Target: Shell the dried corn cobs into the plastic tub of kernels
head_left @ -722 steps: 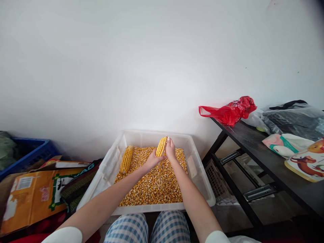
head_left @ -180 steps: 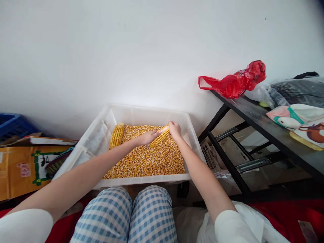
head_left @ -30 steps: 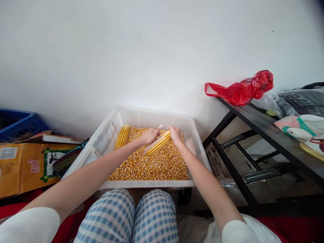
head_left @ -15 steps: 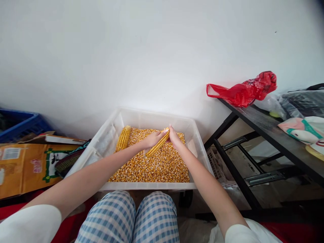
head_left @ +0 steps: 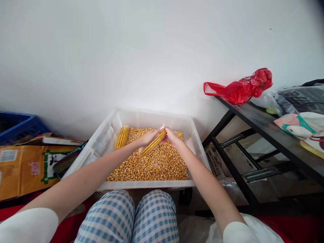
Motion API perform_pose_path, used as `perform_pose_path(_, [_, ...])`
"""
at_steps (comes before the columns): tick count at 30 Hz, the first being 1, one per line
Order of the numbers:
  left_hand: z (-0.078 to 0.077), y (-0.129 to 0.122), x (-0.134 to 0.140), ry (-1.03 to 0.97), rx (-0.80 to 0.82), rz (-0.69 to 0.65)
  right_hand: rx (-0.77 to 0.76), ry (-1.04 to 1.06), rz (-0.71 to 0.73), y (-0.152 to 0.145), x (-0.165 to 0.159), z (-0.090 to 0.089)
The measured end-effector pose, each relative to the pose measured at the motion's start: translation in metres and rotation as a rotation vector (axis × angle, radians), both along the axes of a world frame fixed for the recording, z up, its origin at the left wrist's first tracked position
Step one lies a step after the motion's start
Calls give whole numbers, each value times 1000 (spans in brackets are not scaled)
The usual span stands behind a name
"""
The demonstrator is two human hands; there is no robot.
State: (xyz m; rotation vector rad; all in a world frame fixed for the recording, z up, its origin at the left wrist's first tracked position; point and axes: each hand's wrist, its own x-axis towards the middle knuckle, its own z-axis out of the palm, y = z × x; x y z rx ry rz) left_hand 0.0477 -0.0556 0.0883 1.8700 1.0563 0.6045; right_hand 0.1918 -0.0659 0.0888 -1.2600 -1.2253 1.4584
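Note:
Both my hands hold one yellow corn cob (head_left: 152,145) slanted above a clear plastic bin (head_left: 152,184) full of loose corn kernels (head_left: 154,165). My left hand (head_left: 148,136) grips the cob's middle from the left side. At the cob's upper end my right hand (head_left: 172,136) closes its fingers on it. The cob's lower tip looks pale and partly bare. A second, whole cob (head_left: 122,137) leans against the bin's far left corner, apart from both hands.
My knees in blue checked trousers (head_left: 131,219) sit just before the bin. A black metal table (head_left: 270,135) stands at right with a red plastic bag (head_left: 240,89) and printed bags (head_left: 301,125). A cardboard box (head_left: 22,168) and blue crate (head_left: 15,123) lie at left.
Over the last second the cob has tilted steeper and shifted slightly left in my hands. My right hand has slid to the upper tip. The whole cob has not moved.

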Motion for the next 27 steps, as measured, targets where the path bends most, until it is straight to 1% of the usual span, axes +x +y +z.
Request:
perform_pose_path(4, [3, -4, 1, 14, 33, 35, -84, 56, 60, 2, 2, 1])
perform_pose_path(7, [1, -3, 2, 27, 42, 34, -121, 87, 82, 4, 5, 1])
perform_pose_path(11, [-6, 4, 1, 53, 75, 67, -66, 55, 92, 2, 6, 2])
perform_pose_path(13, [-9, 8, -1, 73, 54, 81, -36, 27, 86, 1, 5, 1])
perform_pose_path(16, [-8, 11, -3, 56, -9, 65, 6, 2, 60, 0, 5, 2])
perform_pose_path(18, [-4, 11, -3, 30, -11, 24, 10, -24, 15, 0, 6, 3])
perform_pose_path(21, [1, 9, -1, 83, 89, -57, -12, -65, -39, 1, 9, 5])
perform_pose_path(24, [1, 6, 2, 212, 197, -75, -19, -88, -45, 1, 11, 5])
perform_pose_path(25, [-1, 4, 3, 224, 217, -77, -22, -94, -39, 1, 12, 5])
perform_pose_path(27, [-5, 0, 5, 185, 236, -80, -42, -108, -23, 1, 12, 3])
